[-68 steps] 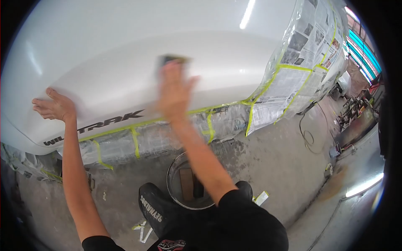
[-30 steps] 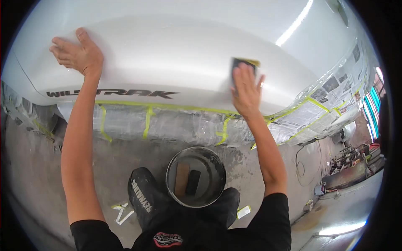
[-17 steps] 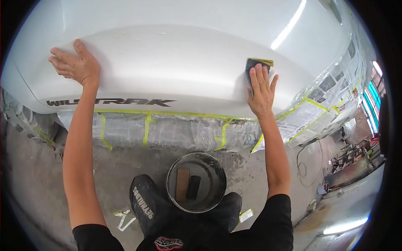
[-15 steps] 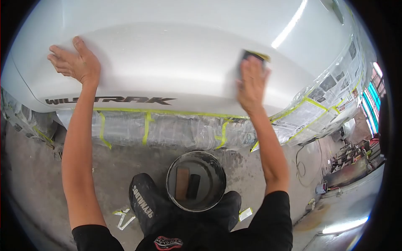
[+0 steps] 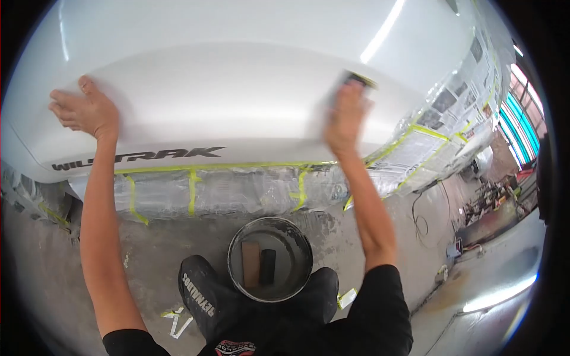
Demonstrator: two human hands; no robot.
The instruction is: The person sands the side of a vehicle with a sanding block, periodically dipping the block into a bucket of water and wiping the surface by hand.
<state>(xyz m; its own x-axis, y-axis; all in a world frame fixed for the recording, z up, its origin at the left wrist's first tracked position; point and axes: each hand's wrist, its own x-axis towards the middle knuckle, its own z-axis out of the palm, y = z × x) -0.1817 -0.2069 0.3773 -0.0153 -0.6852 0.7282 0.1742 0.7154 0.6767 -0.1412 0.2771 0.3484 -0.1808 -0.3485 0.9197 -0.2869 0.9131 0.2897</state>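
Observation:
My left hand [image 5: 86, 110] rests on a white vehicle panel [image 5: 225, 101] at the left, thumb and fingers apart, holding nothing. Beneath it, dark WILDTRAK lettering [image 5: 184, 153] runs along the panel, partly covered by my left forearm. On the right side of the panel, my right hand [image 5: 345, 121] presses a dark sanding pad [image 5: 360, 78] with a yellow edge against the paint. Motion blurs that hand, and its fingers cover most of the pad.
A bucket [image 5: 233, 274] of greyish water stands between my legs, with a brown block [image 5: 250, 264] and a black block [image 5: 268, 266] in it. Masking paper [image 5: 415, 151] with yellow-green tape borders the panel. Tape scraps [image 5: 177, 323], a hose [image 5: 418, 219] and workshop gear lie around.
The view has shifted slightly, so the panel lettering and bucket sit further left. Both hands stay on the panel; the right still holds the pad and is blurred by motion.

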